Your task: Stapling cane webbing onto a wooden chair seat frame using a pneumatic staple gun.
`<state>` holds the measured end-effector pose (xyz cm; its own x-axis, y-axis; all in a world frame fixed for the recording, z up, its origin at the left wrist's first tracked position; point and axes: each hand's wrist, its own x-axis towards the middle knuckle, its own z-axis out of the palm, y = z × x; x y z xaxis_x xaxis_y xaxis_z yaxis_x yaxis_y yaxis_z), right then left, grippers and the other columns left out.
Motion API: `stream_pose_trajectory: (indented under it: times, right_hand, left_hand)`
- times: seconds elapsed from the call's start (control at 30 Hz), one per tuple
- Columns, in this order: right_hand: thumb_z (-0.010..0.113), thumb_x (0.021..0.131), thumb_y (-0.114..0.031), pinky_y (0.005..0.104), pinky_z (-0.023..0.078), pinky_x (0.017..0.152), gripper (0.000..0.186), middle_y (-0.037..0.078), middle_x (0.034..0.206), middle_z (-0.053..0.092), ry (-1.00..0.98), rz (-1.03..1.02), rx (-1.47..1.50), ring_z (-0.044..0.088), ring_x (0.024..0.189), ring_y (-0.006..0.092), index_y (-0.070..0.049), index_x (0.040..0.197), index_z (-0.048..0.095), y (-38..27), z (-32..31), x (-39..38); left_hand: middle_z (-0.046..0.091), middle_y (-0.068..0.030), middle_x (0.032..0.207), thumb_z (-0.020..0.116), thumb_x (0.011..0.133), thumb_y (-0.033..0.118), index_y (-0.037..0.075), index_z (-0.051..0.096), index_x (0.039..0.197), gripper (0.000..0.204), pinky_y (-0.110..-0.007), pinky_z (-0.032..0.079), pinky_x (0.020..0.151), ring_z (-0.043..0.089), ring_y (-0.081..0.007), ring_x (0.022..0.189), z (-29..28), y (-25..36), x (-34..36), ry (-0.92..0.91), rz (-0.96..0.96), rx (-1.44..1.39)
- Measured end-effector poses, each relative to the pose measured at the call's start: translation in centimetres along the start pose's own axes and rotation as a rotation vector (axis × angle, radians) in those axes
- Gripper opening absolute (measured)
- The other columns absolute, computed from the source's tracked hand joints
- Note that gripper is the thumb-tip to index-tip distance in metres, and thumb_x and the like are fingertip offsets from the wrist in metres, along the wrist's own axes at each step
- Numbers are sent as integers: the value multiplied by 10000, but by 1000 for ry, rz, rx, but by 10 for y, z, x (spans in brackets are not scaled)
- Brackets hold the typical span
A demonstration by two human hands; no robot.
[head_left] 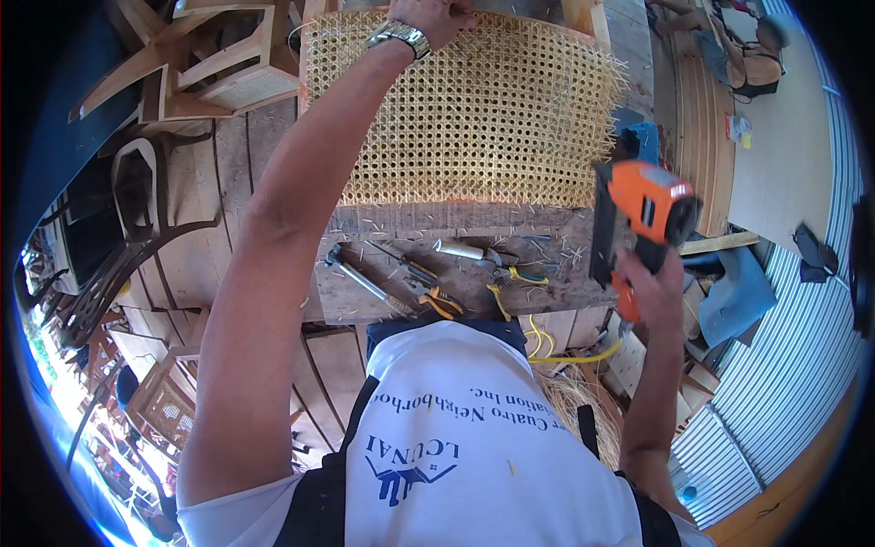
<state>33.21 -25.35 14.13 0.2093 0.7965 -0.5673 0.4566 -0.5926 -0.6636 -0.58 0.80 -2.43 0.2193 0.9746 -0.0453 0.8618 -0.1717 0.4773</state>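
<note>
A sheet of woven cane webbing [483, 118] lies over a wooden frame on the workbench, with frayed strands along its right edge. My left hand [430, 20], wearing a metal wristwatch, is at the far edge of the cane, its fingers curled closed on it; the fingertips are partly cut off by the picture's top. To the right of the webbing, my right hand [658, 287] is wrapped round the handle of an orange and black nail gun [643, 196], held up apart from the cane. A yellow hose [583, 357] runs below it.
Near the bench's front edge lie a hammer [365, 278], a screwdriver [406, 263], orange-handled pliers [441, 302] and yellow-green-handled pliers [499, 273]. Cane scraps are scattered around. Wooden chair frames [228, 68] stand at left. Another person [752, 59] sits at the far right.
</note>
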Motion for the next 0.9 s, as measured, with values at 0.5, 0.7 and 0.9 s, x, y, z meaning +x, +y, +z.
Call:
stream_pose_trajectory:
  times: [0.5,0.7,0.9]
  right_hand:
    - [720,846,-163,242,430,478,163,-3,635,573,-230,-266,20,568,524,89,-47,925,637,-118,103,145]
    - [702,826,-127,259,450,488,170,0,659,570,-244,-240,64,560,525,94,-33,954,639,-116,127,156]
    - [689,814,-111,293,494,522,200,0,656,563,-225,-216,94,544,522,105,-25,989,643,-118,136,156]
  left_hand:
    - [728,-129,1120,785,740,549,85,749,1077,575,-462,528,914,673,-325,1047,-25,-3,15,14,158,-166]
    - [712,-154,1150,788,737,487,101,737,1127,550,-446,529,935,662,-327,1092,-30,-2,32,-246,-72,-161]
    - [651,-166,1287,814,678,544,84,659,1250,750,-430,504,988,619,-330,1171,-34,-8,39,-399,-22,-246]
